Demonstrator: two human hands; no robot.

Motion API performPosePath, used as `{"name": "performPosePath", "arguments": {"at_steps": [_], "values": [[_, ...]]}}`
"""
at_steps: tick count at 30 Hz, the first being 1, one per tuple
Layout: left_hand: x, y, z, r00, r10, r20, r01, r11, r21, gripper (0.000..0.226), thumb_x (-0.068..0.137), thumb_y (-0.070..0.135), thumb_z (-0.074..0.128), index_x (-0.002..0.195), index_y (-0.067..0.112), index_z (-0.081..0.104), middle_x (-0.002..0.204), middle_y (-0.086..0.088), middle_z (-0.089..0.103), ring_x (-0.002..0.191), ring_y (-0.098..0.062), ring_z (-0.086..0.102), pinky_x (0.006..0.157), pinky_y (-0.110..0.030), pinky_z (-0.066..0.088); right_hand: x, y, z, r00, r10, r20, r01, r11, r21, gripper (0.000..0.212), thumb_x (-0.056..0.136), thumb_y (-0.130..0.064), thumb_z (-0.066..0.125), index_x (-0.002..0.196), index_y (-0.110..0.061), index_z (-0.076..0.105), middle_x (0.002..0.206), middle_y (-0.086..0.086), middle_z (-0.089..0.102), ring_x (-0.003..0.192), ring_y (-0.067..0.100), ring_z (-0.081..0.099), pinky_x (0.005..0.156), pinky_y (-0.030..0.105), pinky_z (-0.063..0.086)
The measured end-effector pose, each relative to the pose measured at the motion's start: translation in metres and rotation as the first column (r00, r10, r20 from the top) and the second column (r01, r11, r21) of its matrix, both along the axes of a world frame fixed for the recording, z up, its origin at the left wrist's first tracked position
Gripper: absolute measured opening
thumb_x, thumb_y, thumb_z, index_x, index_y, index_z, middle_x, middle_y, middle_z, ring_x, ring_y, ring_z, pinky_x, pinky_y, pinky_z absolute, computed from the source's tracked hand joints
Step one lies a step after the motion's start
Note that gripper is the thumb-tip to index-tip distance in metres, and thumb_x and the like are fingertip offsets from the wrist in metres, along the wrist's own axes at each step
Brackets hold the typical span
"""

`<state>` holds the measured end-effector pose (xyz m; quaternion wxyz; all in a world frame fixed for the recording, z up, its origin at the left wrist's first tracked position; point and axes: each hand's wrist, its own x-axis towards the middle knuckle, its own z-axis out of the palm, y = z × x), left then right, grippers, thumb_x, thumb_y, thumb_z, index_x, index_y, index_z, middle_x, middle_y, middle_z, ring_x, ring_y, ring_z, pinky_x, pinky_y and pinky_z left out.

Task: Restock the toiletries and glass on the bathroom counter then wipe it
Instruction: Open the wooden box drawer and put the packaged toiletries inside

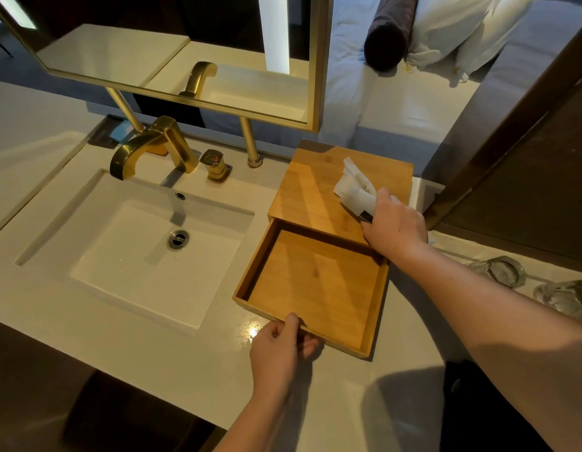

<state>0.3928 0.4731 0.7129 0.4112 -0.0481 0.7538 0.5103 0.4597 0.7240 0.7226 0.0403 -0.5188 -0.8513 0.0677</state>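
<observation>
On the white stone bathroom counter (pixel 191 370), just right of the rectangular white sink (pixel 142 243) with its brass faucet (pixel 146 151), sits a flat bamboo box (pixel 315 190) whose shallow bamboo drawer (pixel 315 288) is slid out toward the viewer. The left hand (pixel 279 350) pinches the drawer's front edge, thumb on top and fingers curled beneath, while the right hand (pixel 394 223) rests on the box lid, closed around small white toiletry packets (pixel 353 187). Two clear cut-glass tumblers (pixel 498 270) stand on the counter at far right
</observation>
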Motion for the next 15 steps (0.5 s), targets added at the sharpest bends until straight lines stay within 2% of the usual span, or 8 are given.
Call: {"name": "performPosePath", "arguments": {"at_steps": [3,5,9,11,15], "values": [[0.0011,0.0086,0.0026,0.997,0.054,0.062,-0.057,0.997,0.05,0.033,0.097,0.022,0.06,0.078,-0.004,0.063,0.064,-0.031,0.065,0.052,-0.027,0.066,0.053,-0.03,0.058,0.0,-0.0002,0.0004,1.0,-0.001,0.0,0.001,1.0,0.0,0.05,0.09,-0.039,0.071,0.125,-0.014,0.045,0.114,0.01,0.063,0.093,0.026,0.068,0.059,0.033,0.05],[0.0021,0.0094,0.0004,0.994,0.049,0.097,-0.054,0.997,0.052,0.031,0.097,0.021,0.06,0.08,-0.004,0.063,0.063,-0.025,0.067,0.05,-0.024,0.066,0.056,-0.033,0.058,0.0001,0.0,0.0008,1.0,0.0,-0.002,0.0,1.0,-0.003,0.05,0.09,-0.039,0.071,0.125,-0.014,0.045,0.114,0.01,0.063,0.094,0.026,0.068,0.058,0.032,0.049],[0.0032,0.0079,-0.0038,0.996,-0.034,0.085,0.035,0.999,-0.018,0.039,0.096,0.029,0.06,0.087,-0.008,0.071,0.068,-0.016,0.078,0.066,-0.027,0.078,0.078,-0.043,0.064,0.0001,0.0001,0.0012,1.0,0.001,-0.012,-0.001,1.0,-0.012,0.05,0.09,-0.038,0.071,0.125,-0.015,0.045,0.114,0.009,0.063,0.093,0.025,0.068,0.059,0.032,0.05],[0.0044,0.0064,-0.0057,0.995,-0.042,0.092,0.045,0.999,-0.024,0.037,0.097,0.027,0.059,0.091,-0.008,0.071,0.07,-0.016,0.079,0.067,-0.025,0.078,0.075,-0.04,0.064,0.0002,0.0002,0.0008,1.0,0.002,-0.019,-0.002,1.0,-0.012,0.05,0.09,-0.038,0.071,0.125,-0.015,0.045,0.114,0.009,0.063,0.093,0.025,0.068,0.059,0.033,0.051],[0.0064,0.0061,-0.0028,0.989,-0.005,0.147,0.006,1.0,-0.003,0.038,0.099,0.022,0.057,0.099,-0.014,0.069,0.08,-0.026,0.078,0.061,-0.021,0.077,0.057,-0.027,0.062,0.0008,0.0008,-0.0003,1.0,0.005,-0.022,-0.005,1.0,-0.011,0.05,0.09,-0.039,0.071,0.125,-0.015,0.045,0.114,0.009,0.063,0.092,0.024,0.068,0.059,0.033,0.053]]}}
